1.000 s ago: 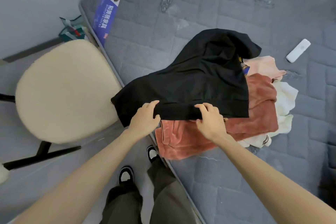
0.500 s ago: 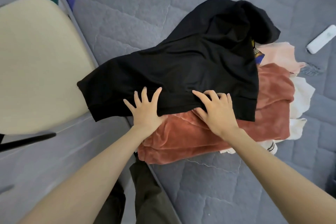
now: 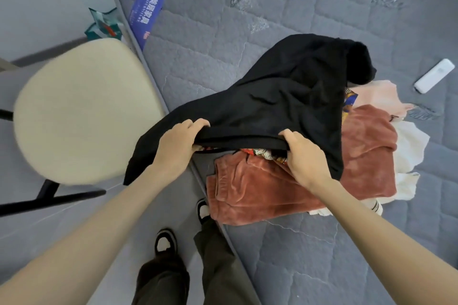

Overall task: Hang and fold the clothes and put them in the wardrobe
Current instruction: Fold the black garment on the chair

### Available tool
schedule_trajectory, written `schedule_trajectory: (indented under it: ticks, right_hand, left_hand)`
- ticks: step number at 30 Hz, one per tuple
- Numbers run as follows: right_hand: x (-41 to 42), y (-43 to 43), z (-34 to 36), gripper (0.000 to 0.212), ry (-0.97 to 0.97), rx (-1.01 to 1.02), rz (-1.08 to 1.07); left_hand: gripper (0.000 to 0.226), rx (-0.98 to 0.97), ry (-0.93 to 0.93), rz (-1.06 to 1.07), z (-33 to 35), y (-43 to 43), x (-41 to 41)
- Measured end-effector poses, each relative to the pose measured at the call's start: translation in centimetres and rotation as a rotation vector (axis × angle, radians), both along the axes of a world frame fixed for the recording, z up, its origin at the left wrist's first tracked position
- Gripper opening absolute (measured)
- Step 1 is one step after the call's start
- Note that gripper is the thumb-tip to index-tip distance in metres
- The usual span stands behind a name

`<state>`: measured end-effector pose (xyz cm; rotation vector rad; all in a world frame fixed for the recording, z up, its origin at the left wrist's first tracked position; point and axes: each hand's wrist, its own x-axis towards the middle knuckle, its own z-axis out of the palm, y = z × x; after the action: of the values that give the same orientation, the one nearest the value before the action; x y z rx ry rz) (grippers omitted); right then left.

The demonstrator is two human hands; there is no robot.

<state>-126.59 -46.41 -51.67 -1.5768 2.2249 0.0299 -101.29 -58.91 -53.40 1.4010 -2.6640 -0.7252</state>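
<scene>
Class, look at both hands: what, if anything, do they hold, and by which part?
Both the left hand and the right hand grip the black garment along its near hem.

Both hands (image 3: 177, 146) (image 3: 303, 156), flat before, now grip and lift the black garment's (image 3: 280, 104) hem.

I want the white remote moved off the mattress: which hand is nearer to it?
Right. The right hand grips the black garment down-left of the white remote; the left hand grips it farther left.
</scene>
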Motion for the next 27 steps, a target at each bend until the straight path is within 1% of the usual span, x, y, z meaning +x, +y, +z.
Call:
schedule_trajectory:
  ticks: [2,3,4,6,7,9,10,11,12,14,15,19,21,24,27]
  right_hand:
    - [1.3,0.5,2.0,0.030,-0.046,0.015,0.118]
    - [2.0,0.7,3.0,0.026,-0.081,0.054,0.162]
    - [2.6,0.9,4.1,0.030,-0.108,0.116,0.201]
    - [3.7,0.5,6.2,0.053,-0.141,0.267,0.291]
    - [4.3,0.1,7.0,0.057,-0.145,0.314,0.341]
    - [5.5,-1.3,8.5,0.047,-0.077,0.311,0.426]
    - [6.0,-2.4,9.3,0.045,-0.029,0.264,0.441]
    - [6.6,-3.8,10.2,0.048,0.020,0.211,0.443]
    - [7.1,-5.4,11.3,0.051,0.066,0.157,0.439]
    - [8.2,-9.2,13.7,0.052,0.145,0.035,0.446]
    - [8.9,-11.3,14.9,0.050,0.179,-0.026,0.452]
    - [12.1,-20.1,20.2,0.041,0.279,-0.234,0.468]
    - [13.6,-24.6,23.3,0.039,0.307,-0.358,0.444]
    - [15.5,-30.6,28.3,0.040,0.288,-0.575,0.349]
    - [17.3,-35.7,33.0,0.044,0.255,-0.718,0.281]
  left_hand:
    - [0.051,0.044,-0.030,-0.044,2.0,0.1,2.8]
    - [0.057,0.057,-0.069,-0.077,2.8,0.3,4.1]
    - [0.064,0.056,-0.128,-0.114,3.5,0.6,5.3]
    - [0.074,0.027,-0.246,-0.135,4.7,1.3,7.6]
    - [0.073,0.035,-0.277,-0.107,5.4,1.4,8.8]
    - [0.054,0.074,-0.279,0.016,7.0,1.0,11.0]
    - [0.044,0.081,-0.287,0.075,8.0,0.5,11.9]
    - [0.036,0.066,-0.306,0.115,8.9,-0.1,12.7]
    - [0.031,0.037,-0.321,0.146,9.9,-0.8,13.5]
    - [0.025,-0.036,-0.273,0.236,12.2,-2.6,14.8]
    - [0.025,-0.072,-0.232,0.284,13.4,-3.7,15.3]
    - [0.040,-0.178,-0.135,0.488,18.8,-11.1,17.4]
    - [0.042,-0.224,-0.061,0.554,21.7,-15.5,18.5]
    - [0.042,-0.323,0.025,0.610,26.6,-21.7,20.0]
    - [0.046,-0.442,0.076,0.664,32.1,-27.4,21.2]
